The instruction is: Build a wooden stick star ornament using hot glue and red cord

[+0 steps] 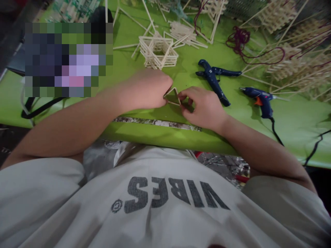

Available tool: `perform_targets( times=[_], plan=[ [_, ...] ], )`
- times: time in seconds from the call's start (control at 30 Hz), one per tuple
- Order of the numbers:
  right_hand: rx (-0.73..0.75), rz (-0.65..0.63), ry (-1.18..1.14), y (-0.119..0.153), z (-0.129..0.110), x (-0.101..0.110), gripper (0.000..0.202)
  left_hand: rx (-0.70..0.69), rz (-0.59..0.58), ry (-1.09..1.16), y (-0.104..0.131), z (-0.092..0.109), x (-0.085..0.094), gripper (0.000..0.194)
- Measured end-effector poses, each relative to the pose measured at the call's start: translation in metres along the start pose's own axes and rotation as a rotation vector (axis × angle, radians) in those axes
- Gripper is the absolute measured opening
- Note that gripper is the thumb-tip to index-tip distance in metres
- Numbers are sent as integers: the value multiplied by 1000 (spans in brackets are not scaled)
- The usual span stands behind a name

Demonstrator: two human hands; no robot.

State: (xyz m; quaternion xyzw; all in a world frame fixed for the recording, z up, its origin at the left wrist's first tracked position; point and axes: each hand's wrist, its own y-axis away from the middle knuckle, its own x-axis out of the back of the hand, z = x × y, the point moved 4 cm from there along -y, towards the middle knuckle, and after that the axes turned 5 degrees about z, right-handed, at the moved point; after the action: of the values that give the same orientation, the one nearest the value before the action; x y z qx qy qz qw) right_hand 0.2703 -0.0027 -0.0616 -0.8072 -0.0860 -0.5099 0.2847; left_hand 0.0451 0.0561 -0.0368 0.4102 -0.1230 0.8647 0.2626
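Between my hands is a small frame of thin wooden sticks (173, 90), just above the green table. My left hand (150, 89) has its fingers curled round the frame's left side, and its fingertips are mostly hidden. On the right side, my right hand (200, 105) pinches the frame between thumb and fingers. Beyond my hands sits a stacked stick structure (159, 55) with an open middle. A dark blue cutter (214, 81) lies right of my right hand, and farther right rests a blue glue gun (260, 98) with an orange trigger.
Loose sticks (182, 32) are heaped at the back. Dark red cord (238, 41) tangles near several stick structures (281, 65) at the right. A patterned strip (160, 123) lies along the table's front edge. The glue gun's black cable (276, 131) runs over that edge. A blurred-out patch covers the left.
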Motion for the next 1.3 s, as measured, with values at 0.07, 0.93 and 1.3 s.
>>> perform_targets(
  times=[0.07, 0.93, 1.3],
  plan=[
    [-1, -18, -51, 0, 3, 1, 43, -6, 12, 12, 0, 1, 0, 29],
    [-108, -369, 219, -9, -2, 17, 33, -85, -212, -627, 1, 31, 23, 33],
    [92, -566, 253, 6, -20, 38, 52, -22, -306, -679, 2, 20, 38, 69]
  ],
)
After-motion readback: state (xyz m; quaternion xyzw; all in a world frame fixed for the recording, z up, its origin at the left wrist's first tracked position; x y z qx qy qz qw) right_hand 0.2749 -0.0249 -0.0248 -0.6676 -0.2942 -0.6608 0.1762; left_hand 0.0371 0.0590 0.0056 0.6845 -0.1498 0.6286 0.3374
